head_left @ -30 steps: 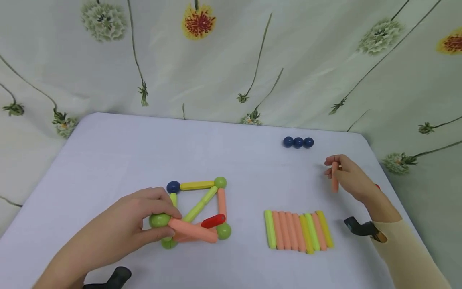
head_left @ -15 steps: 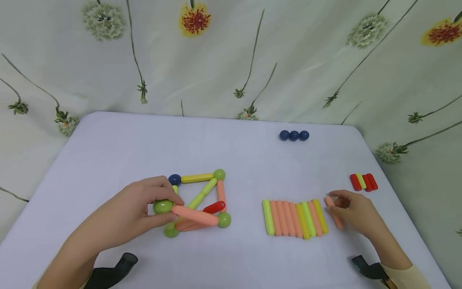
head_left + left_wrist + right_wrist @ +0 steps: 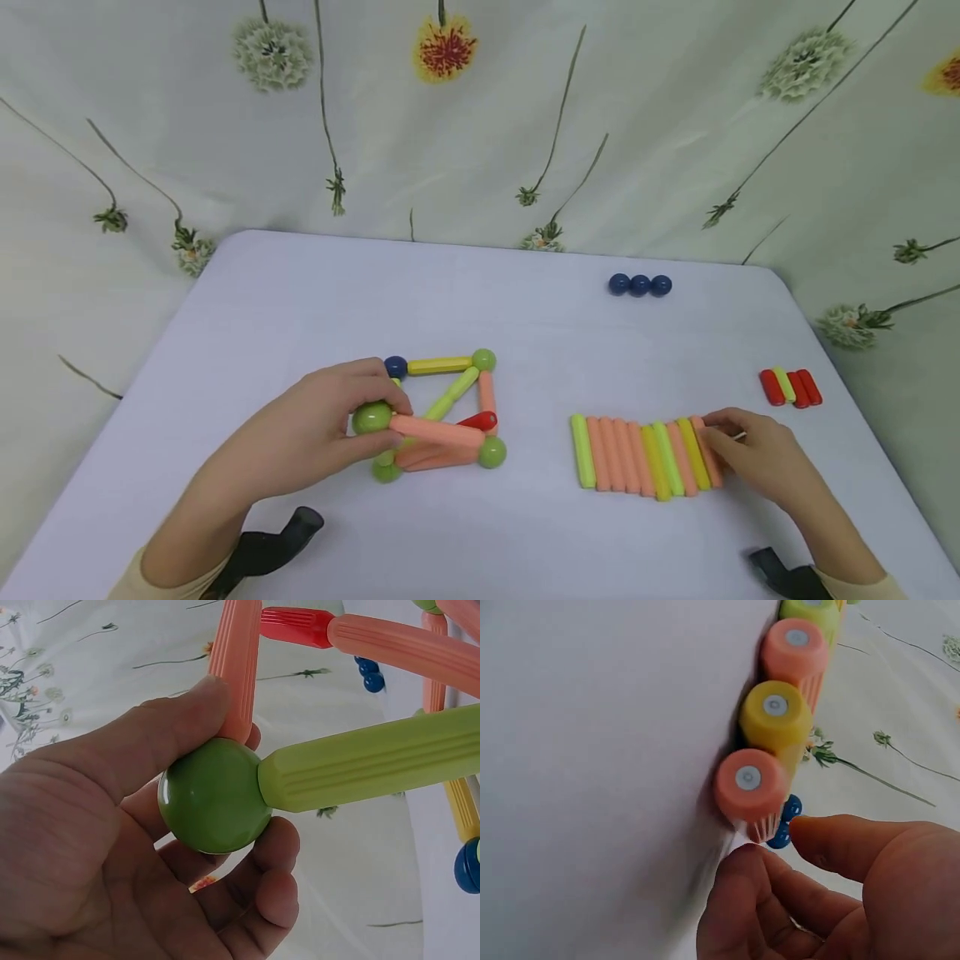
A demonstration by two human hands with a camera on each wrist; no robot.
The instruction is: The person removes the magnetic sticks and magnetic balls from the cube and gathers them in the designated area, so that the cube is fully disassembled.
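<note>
My left hand pinches a pink magnetic rod beside the green ball at its end. This rod belongs to a ball-and-rod frame, and its other end meets a green ball. A light green rod also joins the held ball, and a red rod shows behind. My right hand is at a pink rod at the right end of a row. In the right wrist view a gap shows between thumb and rod. Its fingertips lie close by; contact is unclear.
The flat row holds pink, yellow and light green rods. Three dark blue balls sit at the back right. Short red and light green rods lie near the right edge of the white table. Flowered cloth hangs behind.
My right hand has brought the pink rod toward me and left, against the row's right end. The left-held rod's free end swung over to meet the green corner ball. The head view shifted.
</note>
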